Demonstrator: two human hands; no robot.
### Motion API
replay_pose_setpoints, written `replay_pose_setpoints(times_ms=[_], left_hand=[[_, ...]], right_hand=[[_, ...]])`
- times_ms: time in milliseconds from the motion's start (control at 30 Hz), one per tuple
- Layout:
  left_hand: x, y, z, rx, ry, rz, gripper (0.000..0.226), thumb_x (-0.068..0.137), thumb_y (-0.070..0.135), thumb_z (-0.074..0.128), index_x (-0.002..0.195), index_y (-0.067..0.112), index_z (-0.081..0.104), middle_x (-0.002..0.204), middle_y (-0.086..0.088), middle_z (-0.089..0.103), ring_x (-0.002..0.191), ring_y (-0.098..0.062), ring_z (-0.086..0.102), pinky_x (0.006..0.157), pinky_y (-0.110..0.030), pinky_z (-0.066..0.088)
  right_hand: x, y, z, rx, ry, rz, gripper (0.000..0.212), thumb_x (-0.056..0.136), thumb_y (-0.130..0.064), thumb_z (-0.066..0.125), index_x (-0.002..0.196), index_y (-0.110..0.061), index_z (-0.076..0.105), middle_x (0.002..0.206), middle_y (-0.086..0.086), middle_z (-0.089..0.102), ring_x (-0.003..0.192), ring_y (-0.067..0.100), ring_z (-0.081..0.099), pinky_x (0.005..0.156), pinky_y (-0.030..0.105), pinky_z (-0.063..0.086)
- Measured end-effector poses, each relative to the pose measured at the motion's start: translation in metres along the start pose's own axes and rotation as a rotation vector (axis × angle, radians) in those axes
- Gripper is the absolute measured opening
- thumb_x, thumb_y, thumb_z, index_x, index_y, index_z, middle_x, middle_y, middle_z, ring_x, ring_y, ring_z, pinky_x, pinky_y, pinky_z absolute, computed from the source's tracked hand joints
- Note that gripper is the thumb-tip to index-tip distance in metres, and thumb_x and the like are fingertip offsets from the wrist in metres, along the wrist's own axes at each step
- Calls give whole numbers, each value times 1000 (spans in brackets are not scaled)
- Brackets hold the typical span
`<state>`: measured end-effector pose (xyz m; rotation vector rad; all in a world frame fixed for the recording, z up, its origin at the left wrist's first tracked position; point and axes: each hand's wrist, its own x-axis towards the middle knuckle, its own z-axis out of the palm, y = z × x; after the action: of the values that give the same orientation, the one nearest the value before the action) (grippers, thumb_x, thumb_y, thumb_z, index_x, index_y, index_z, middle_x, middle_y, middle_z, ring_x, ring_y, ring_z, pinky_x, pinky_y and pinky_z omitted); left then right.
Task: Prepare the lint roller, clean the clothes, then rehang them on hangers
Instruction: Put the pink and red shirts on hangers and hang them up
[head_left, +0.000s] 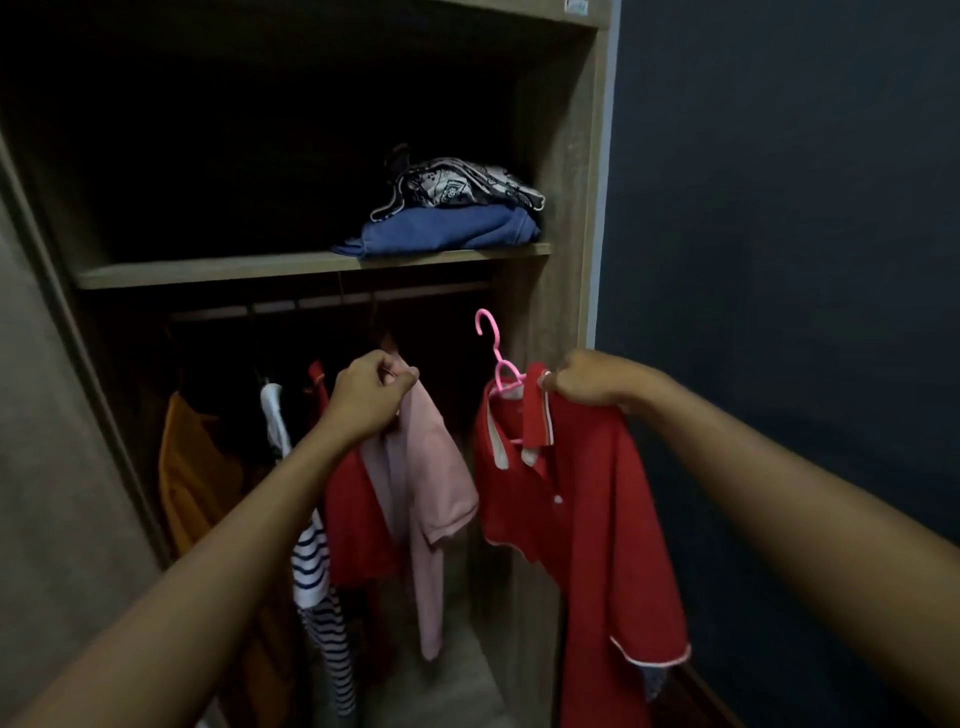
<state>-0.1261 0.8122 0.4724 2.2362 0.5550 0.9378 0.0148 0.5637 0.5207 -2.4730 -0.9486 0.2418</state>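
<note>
- The left hand (371, 392) is closed on the shoulder of a pale pink shirt (421, 483) hanging inside the wardrobe (558, 156).
- The right hand (587, 382) is clamped on the collar of a red polo shirt (597, 519), held in front of the wardrobe's right edge.
- The polo has white piping at collar and sleeve hems and sits on a pink hanger (493, 353), its hook free of the rail (322, 304).
- Folded clothes (447, 218) lie at the shelf's right end.

Folded clothes (452, 218) up on the shelf (218, 267), rail (332, 304) just beneath. Garments hanging below the rail inside the wardrobe (566, 182). Shirt (587, 514) on hanger (493, 358) out front, right of them. Wall (789, 208) farther right.
</note>
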Motion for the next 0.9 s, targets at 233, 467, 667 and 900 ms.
replay_pose_setpoints(times_ms=[233,467,667,900], left_hand=[[53,-18,48,9,40,-110,21,89,32,71,81,15,61,77,-1,62,78,-19,59,72,-25,40],[90,-44,90,94,79,-265,34,85,44,71,78,14,57,76,-2,63,87,-31,66,73,-33,49],[106,-55,107,340,75,-311,54,80,50,75,114,10,62,115,-17,67,108,-40,64,87,-43,52],[118,-72,105,490,-47,-383,54,84,43,72,124,9,60,128,-22,60,115,-42,60,91,-43,50]], right_hand=[[72,8,26,344,87,-12,41,99,-36,52,88,0,69,78,12,66,70,24,62,64,33,47],[150,5,57,418,163,-62,42,100,-33,51,62,-14,54,57,1,51,53,17,48,52,28,33],[201,-8,73,438,238,-74,40,101,-32,49,63,-17,45,76,7,55,74,22,52,58,29,32],[241,-11,79,515,271,-38,40,102,-30,44,102,3,66,108,21,69,102,35,66,72,28,37]])
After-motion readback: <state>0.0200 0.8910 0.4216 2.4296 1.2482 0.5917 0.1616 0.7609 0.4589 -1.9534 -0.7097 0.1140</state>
